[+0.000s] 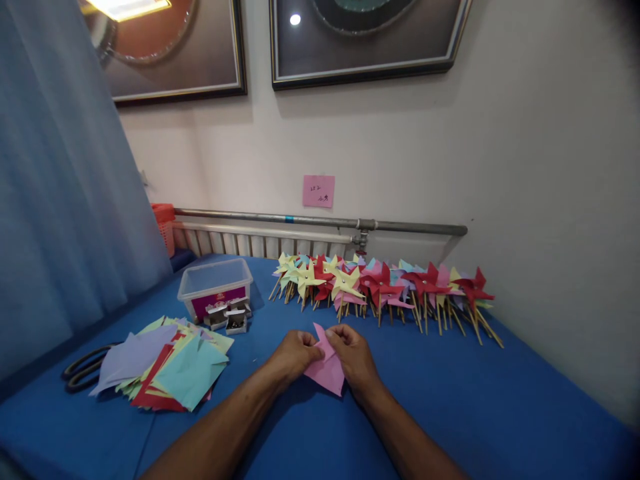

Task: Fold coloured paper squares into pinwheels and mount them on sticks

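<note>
A pink sheet of paper (327,373) is held between both hands, above the blue table. Its upper part is folded, with one pointed corner standing up between the hands. My left hand (296,353) pinches it at the left edge, thumb and fingers closed. On the other side, my right hand (354,355) grips the upper right edge, thumb on top and fingers curled behind. Past the hands lies a row of finished paper pinwheels (345,283) on thin wooden sticks, in yellow, red, pink, purple and light blue.
To the left, a stack of cut coloured papers (193,370) partly covers black-handled scissors (83,373). Small open boxes (236,323) of tiny metal pieces stand before a clear plastic tub (215,280). A blue curtain (70,167) hangs left; pipes (300,220) run along the wall.
</note>
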`<state>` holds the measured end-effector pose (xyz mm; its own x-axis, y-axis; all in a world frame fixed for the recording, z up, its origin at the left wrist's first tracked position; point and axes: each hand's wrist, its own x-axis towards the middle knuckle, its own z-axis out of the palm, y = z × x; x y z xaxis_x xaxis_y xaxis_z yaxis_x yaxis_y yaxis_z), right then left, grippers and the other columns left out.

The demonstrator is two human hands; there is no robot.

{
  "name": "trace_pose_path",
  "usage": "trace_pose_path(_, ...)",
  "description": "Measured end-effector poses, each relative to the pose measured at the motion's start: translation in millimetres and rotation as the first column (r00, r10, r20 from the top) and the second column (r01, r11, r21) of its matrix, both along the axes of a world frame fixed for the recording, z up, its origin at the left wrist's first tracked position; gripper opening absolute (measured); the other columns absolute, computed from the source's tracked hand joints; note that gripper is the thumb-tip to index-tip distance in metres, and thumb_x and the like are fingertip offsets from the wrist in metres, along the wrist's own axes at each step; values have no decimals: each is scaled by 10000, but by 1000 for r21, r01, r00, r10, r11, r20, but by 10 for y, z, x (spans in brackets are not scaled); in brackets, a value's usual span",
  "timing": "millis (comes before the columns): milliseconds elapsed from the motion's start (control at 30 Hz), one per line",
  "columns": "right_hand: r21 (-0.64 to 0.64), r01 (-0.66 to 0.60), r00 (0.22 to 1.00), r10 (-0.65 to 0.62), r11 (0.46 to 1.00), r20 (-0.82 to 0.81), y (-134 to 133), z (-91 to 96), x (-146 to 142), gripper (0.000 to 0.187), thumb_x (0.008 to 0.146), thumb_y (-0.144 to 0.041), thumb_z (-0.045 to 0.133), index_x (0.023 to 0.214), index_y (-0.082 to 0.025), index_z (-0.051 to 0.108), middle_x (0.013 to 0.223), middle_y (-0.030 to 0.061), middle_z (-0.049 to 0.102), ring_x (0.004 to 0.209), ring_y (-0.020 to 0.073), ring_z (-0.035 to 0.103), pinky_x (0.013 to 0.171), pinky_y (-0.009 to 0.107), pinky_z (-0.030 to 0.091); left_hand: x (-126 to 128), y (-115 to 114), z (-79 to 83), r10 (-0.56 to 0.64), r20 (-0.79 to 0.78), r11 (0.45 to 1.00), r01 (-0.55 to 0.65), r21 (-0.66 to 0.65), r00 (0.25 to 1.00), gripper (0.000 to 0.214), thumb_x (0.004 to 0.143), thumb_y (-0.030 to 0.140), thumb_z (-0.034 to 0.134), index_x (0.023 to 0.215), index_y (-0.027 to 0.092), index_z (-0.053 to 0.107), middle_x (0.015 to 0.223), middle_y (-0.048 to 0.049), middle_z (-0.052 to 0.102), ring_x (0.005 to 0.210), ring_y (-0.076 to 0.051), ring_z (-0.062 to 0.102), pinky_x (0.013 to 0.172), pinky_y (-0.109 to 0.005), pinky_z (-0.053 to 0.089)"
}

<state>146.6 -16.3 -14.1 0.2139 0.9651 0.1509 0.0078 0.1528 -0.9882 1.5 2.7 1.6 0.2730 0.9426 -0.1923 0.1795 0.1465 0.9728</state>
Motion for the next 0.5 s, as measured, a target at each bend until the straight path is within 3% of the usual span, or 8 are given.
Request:
trace_pose_path(267, -63, -96, 993, 91, 993, -77, 25, -58, 12, 409, 630, -408, 825, 938, -192, 664, 664, -36, 636, 579, 144, 563, 585, 269, 426, -31, 45, -30, 0, 116, 998, 7, -59, 993, 193, 612, 224, 727, 585, 183, 540, 474, 53, 500, 436, -78, 359, 494, -252, 225)
trace_pose_path(500, -22, -12, 1000, 11, 1000, -9, 34, -134, 8, 342, 662, -422, 794, 885, -197, 666, 722, 13, 686, 630, 184, 626, 573, 278, 462, -41, 30, -28, -5, 130, 999, 11, -44, 991, 269, 597, 307, 756, 562, 196, 514, 446, 61, 464, 425, -73, 328, 485, -260, 185)
